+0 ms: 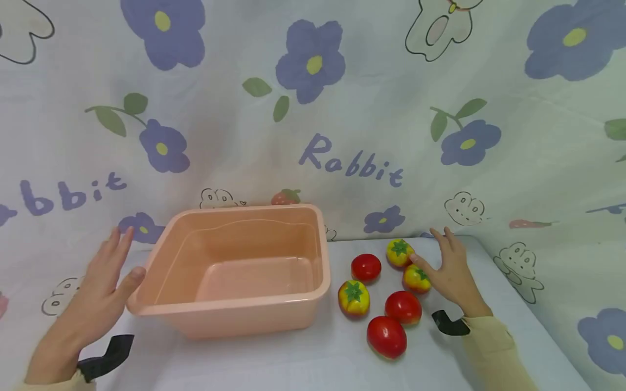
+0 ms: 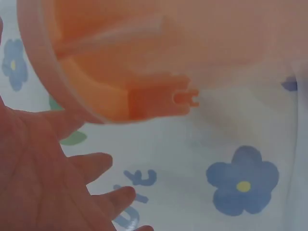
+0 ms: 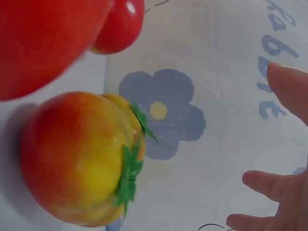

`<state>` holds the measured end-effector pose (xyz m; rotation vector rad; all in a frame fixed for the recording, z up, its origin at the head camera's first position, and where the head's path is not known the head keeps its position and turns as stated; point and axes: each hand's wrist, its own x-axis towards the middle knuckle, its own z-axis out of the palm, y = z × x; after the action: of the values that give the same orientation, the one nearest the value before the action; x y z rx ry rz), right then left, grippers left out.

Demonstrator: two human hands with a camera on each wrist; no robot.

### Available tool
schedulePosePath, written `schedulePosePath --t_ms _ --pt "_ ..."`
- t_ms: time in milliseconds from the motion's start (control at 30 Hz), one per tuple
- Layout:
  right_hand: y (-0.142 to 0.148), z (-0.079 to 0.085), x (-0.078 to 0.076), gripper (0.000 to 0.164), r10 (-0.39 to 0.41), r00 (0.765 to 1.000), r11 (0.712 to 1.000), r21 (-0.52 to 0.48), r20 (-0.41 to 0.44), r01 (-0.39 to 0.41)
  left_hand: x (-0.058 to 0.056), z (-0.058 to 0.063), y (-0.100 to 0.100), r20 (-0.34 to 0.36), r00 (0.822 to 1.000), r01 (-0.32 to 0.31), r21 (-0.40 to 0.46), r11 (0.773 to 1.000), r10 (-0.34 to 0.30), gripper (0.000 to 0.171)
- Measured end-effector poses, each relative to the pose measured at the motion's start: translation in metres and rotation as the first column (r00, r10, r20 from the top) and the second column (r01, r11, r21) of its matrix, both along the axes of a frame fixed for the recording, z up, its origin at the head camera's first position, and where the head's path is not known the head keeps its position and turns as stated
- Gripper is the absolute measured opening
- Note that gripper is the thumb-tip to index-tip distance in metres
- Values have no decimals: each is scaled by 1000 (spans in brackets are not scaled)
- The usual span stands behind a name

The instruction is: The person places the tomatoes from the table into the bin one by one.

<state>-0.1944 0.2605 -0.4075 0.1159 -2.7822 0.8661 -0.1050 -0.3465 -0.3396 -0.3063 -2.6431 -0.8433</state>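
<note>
A pink plastic basin stands on the white table with its inside facing up. My left hand is at the basin's left end, fingers spread and straight. In the left wrist view, a fingertip overlaps the basin's rim. My right hand is spread over the table's right side, holding nothing. Nearest its thumb are two yellow-red tomatoes with green tops, one at the back and one in front. Another yellow-red tomato lies closer to the basin. Several red tomatoes, such as the front one, lie among them.
A cloth printed with flowers and rabbits hangs behind the table and along its right side. The white tabletop runs in front of the basin. A black strap is on the left wrist, another on the right.
</note>
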Motion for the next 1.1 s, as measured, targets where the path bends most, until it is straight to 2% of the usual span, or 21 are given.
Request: schedulePosePath --t_ms 167,333,567,900,1100 --pt "4 -6 0 89 4 1000 1000 -23 24 -3 0 -3 10 5 999 36 68 997 -37 66" --pt "8 -9 0 88 7 996 999 -32 83 -4 -2 -5 21 -15 998 65 126 990 -63 64" --pt "15 -19 0 89 22 988 998 -66 155 -12 -3 -12 25 -31 996 89 184 979 -85 65" --pt "21 -35 -3 90 79 956 993 -110 281 -50 2 -14 24 31 998 44 188 981 -51 72" --pt "22 -38 -5 90 112 932 990 -123 345 -74 2 -14 23 93 996 -5 191 982 -13 88"
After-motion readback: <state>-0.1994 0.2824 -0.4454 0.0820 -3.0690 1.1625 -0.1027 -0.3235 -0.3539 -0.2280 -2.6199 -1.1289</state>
